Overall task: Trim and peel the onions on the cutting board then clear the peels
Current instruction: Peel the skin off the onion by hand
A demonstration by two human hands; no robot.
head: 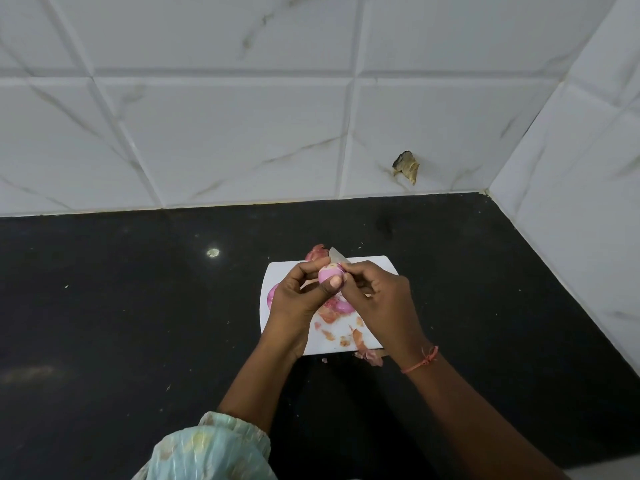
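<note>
My left hand (300, 299) grips a small pink onion (329, 273) above the white cutting board (375, 268), thumb pressed on its front. My right hand (377, 299) holds a knife whose blade (336, 255) points up and away at the onion's top; the handle is hidden in the fist. Another peeled pink onion (273, 293) lies on the board at the left, partly hidden by my left hand, and one more (341, 307) shows between my hands. Papery peels (334, 327) are scattered over the board's near part.
The board sits on a black counter (138, 306) near the tiled wall corner. More peels lie off the board at its far edge (316, 252) and near edge (369, 356). A chipped hole (406, 165) marks the wall tile.
</note>
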